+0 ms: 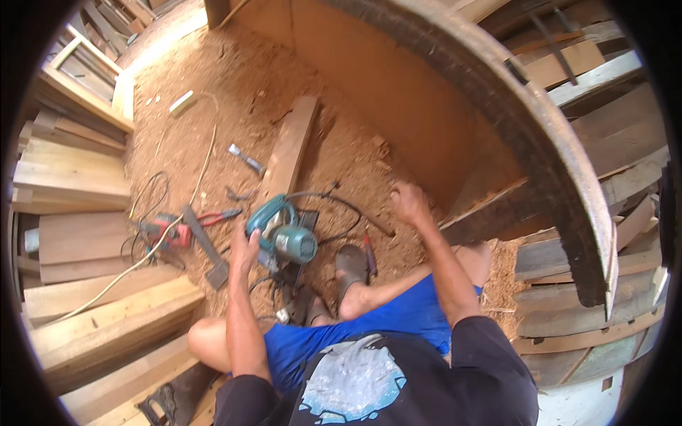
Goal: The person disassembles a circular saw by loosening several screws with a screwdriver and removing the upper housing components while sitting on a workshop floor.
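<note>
A teal circular saw [295, 243] stands on the ground in front of my feet, close to the end of a long board [293, 145]. My left hand [245, 245] is closed against the saw's left side, its fingertips partly hidden. My right hand [408, 202] is held apart from the saw, beside the large brown panel [426, 106]. Its fingers are curled together, and anything between them is too small to make out. A black cord [348, 206] loops from the saw toward the right. A slim red-handled tool [370, 254] lies by my shoe.
A hammer [204, 245], red-handled pliers [220, 215], a red power tool [168, 231] and a chisel-like tool [245, 157] lie on sawdust. A power strip [182, 102] trails a pale cord. Stacked timber [117, 312] lines the left, with a handsaw [174, 397] on it.
</note>
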Motion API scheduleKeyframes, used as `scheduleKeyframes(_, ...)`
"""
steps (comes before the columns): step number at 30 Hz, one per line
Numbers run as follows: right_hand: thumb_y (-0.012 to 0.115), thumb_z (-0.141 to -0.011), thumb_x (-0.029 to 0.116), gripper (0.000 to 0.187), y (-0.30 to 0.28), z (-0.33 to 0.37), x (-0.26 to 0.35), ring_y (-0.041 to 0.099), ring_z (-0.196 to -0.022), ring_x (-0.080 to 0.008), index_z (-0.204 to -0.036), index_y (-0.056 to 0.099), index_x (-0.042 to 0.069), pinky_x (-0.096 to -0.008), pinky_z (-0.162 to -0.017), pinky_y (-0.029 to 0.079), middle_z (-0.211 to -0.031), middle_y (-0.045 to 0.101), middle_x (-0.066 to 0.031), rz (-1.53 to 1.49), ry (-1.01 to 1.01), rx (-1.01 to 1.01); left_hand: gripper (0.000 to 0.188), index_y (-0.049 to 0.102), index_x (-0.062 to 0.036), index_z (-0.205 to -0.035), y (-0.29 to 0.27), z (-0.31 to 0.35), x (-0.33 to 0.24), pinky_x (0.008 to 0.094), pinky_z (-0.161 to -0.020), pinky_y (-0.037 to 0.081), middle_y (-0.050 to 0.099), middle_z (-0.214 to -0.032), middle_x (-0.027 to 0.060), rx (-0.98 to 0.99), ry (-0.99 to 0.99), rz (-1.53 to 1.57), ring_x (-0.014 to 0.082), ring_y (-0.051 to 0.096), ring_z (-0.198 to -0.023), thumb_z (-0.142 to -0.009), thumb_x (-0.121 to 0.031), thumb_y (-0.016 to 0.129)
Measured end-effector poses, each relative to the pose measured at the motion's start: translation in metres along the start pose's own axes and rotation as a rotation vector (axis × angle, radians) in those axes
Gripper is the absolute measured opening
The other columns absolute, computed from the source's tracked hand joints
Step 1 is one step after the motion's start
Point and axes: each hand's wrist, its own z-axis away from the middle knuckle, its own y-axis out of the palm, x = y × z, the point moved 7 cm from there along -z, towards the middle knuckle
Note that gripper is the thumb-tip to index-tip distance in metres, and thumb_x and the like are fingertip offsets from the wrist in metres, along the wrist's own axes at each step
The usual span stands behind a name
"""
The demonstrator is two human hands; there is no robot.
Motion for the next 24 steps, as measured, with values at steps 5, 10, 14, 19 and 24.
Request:
scheduleKeyframes(5, 0.066, -0.092, 0.023, 0.031, 0.068, -0.013, -0.007, 0.072, -0.108, -0.0489, -0.109, 0.078, 0.001, -0.0561, -0.096, 0.057, -0.111, 0.075, -0.0314, 0.191, 0.130, 0.228, 0.035, 0.062, 0.0010, -0.131, -0.012, 0.012, -0.005, 0.0446, -0.092, 0.055, 0.072, -0.111, 0.0218, -0.026, -0.018, 0.032, 0.0315, 0.071, -0.102, -0.102, -0.017, 0.069)
scheduleKeyframes(10, 0.069, -0.090, 0.025, 0.033, 0.137, -0.009, -0.016, 0.074, -0.107, -0.0472, -0.108, 0.081, 0.001, -0.0561, -0.096, 0.058, -0.113, 0.077, -0.0278, 0.356, 0.130, 0.370, 0.034, 0.061, 0.0012, -0.131, -0.016, 0.015, -0.012, 0.0417, -0.089, 0.056, 0.074, -0.111, 0.0171, -0.014, -0.073, 0.094, 0.0252, 0.071, -0.100, -0.103, -0.016, 0.070)
scheduleKeyframes(14, 0.069, -0.088, 0.018, 0.027, 0.158, -0.010, -0.026, 0.073, -0.106, -0.0459, -0.106, 0.080, 0.000, -0.0549, -0.095, 0.058, -0.115, 0.076, -0.0268, 0.420, 0.025, 0.230, 0.028, 0.058, 0.0006, -0.127, -0.013, 0.023, -0.025, 0.0356, -0.080, 0.058, 0.070, -0.108, 0.0125, 0.025, -0.176, 0.121, 0.0176, 0.066, -0.092, -0.105, -0.014, 0.068)
scheduleKeyframes(19, 0.062, -0.090, 0.021, 0.025, 0.182, -0.078, 0.000, 0.074, -0.096, -0.0462, -0.098, 0.081, 0.006, -0.0578, -0.087, 0.057, -0.102, 0.075, -0.0281, 0.053, 0.033, 0.220, 0.031, 0.055, 0.0004, -0.131, -0.041, 0.038, -0.018, 0.0362, -0.077, 0.061, 0.070, -0.110, 0.0119, 0.006, -0.250, 0.170, 0.0178, 0.068, -0.094, -0.105, -0.011, 0.067)
scheduleKeyframes(24, 0.064, -0.089, 0.021, 0.021, 0.221, -0.139, -0.103, 0.071, -0.099, -0.0475, -0.096, 0.076, 0.005, -0.0574, -0.086, 0.056, -0.101, 0.074, -0.0278, 0.240, -0.063, 0.080, 0.033, 0.057, -0.0003, -0.138, 0.002, 0.016, -0.039, 0.0347, -0.077, 0.062, 0.073, -0.108, 0.0107, 0.170, -0.319, 0.276, 0.0171, 0.071, -0.093, -0.106, -0.005, 0.063)
